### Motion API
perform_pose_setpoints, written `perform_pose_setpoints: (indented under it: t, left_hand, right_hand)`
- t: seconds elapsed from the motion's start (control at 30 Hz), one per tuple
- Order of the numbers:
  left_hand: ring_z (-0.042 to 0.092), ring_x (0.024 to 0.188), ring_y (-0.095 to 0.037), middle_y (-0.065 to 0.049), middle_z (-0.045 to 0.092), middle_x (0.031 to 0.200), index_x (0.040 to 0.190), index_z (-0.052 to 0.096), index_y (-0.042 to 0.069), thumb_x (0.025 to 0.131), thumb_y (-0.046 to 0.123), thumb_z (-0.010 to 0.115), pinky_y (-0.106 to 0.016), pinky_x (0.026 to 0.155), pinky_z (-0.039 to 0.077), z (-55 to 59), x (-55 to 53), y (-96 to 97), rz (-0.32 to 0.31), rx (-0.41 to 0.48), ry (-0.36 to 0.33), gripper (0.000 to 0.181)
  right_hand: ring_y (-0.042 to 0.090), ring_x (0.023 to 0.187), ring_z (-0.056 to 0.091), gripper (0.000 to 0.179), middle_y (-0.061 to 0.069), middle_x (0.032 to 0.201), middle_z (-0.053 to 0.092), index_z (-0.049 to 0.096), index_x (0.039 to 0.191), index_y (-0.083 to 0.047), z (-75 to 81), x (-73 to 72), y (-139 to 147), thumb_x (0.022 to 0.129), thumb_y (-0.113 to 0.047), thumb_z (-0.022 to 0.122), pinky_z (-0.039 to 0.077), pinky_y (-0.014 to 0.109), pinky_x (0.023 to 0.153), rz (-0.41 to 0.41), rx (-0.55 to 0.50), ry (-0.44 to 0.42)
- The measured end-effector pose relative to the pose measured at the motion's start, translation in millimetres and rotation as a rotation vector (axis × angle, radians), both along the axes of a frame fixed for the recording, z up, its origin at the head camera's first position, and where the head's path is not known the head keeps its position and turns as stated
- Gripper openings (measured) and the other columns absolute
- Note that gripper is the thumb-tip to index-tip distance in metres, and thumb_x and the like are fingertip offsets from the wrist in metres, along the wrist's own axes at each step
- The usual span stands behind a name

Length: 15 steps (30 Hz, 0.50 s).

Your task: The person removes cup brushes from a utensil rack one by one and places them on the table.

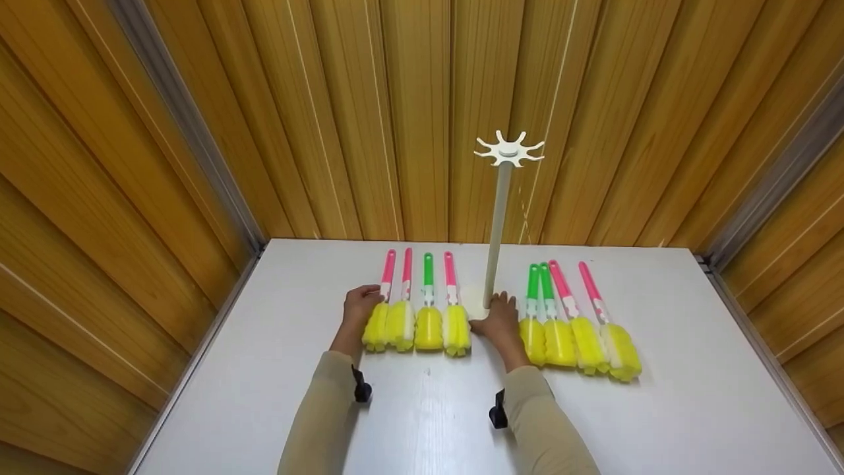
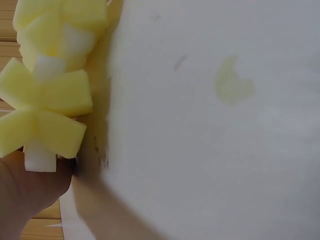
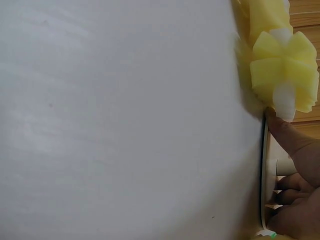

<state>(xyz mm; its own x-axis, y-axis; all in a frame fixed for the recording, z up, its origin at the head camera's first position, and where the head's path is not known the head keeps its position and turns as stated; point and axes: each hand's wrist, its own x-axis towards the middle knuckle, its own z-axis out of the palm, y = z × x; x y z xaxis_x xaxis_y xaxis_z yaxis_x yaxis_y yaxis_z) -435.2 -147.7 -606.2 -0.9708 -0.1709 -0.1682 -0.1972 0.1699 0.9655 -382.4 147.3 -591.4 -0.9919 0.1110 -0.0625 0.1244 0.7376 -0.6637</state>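
My left hand (image 1: 361,305) is at the outer side of the leftmost sponge bottle brush (image 1: 376,328), its fingers touching the white neck of the pink handle. In the left wrist view that brush's yellow and white sponge head (image 2: 42,107) hides the fingertips, so a grip cannot be made out. A white upright stand (image 1: 499,224) has a round base and a star-shaped top of curved hooks. My right hand (image 1: 499,323) holds the stand's base (image 3: 266,175), thumb on one edge and fingers curled at the other. The thumb lies close to a sponge head (image 3: 285,65).
More brushes with pink or green handles lie left of the stand, such as a green-handled one (image 1: 428,328). A second row (image 1: 560,343) lies to its right. All rest on a white table (image 1: 422,409). Wood-patterned walls (image 1: 415,119) enclose the back and sides.
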Motion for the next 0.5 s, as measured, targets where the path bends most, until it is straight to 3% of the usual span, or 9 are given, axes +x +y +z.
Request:
perform_pose_setpoints:
  t: [0.17, 0.27, 0.33, 0.43, 0.5]
  left_hand:
    - [0.061, 0.116, -0.034, -0.021, 0.065, 0.126, 0.128, 0.066, -0.003, 0.098, 0.006, 0.064, -0.043, 0.100, 0.051, 0.5, 2.4, -4.2, 0.015, 0.026, -0.025, 0.031]
    - [0.061, 0.116, -0.032, -0.020, 0.065, 0.126, 0.129, 0.066, -0.002, 0.099, 0.007, 0.064, -0.043, 0.100, 0.051, 2.0, 5.0, -4.8, -0.005, -0.025, -0.027, 0.031]
    - [0.063, 0.114, -0.033, -0.021, 0.067, 0.124, 0.127, 0.066, -0.004, 0.099, 0.006, 0.063, -0.044, 0.099, 0.052, 4.2, 6.0, -4.4, -0.035, -0.124, 0.022, 0.030]
    - [0.063, 0.112, -0.034, -0.021, 0.067, 0.122, 0.125, 0.067, -0.006, 0.100, 0.004, 0.059, -0.046, 0.097, 0.053, 12.6, 7.5, -1.9, -0.081, -0.316, 0.138, 0.028]
    - [0.062, 0.115, -0.034, -0.019, 0.067, 0.124, 0.125, 0.067, -0.004, 0.101, 0.004, 0.058, -0.047, 0.099, 0.051, 22.1, 9.0, 3.9, -0.095, -0.469, 0.232, 0.027]
  right_hand:
    - [0.054, 0.144, 0.025, 0.094, 0.038, 0.157, 0.024, 0.030, 0.149, 0.019, 1.0, -0.8, -4.5, 0.083, -0.023, 0.084, 0.023, 0.058, 0.120, 0.012, 0.009, -0.021]
    - [0.054, 0.146, 0.020, 0.094, 0.039, 0.158, 0.022, 0.029, 0.149, 0.020, 3.9, -0.5, -3.2, 0.084, -0.023, 0.082, 0.021, 0.059, 0.120, 0.024, 0.004, -0.055]
    - [0.053, 0.144, 0.026, 0.086, 0.039, 0.155, 0.028, 0.033, 0.147, 0.020, 9.0, 0.1, 0.6, 0.088, -0.024, 0.078, 0.024, 0.058, 0.119, 0.050, -0.028, -0.097]
    - [0.048, 0.145, 0.030, 0.079, 0.035, 0.155, 0.032, 0.032, 0.149, 0.016, 26.8, 2.7, 11.0, 0.095, -0.029, 0.069, 0.025, 0.058, 0.119, 0.087, -0.194, -0.194]
    - [0.047, 0.145, 0.030, 0.075, 0.033, 0.157, 0.032, 0.029, 0.153, 0.012, 43.4, 5.6, 20.5, 0.100, -0.032, 0.061, 0.026, 0.059, 0.118, 0.127, -0.309, -0.210]
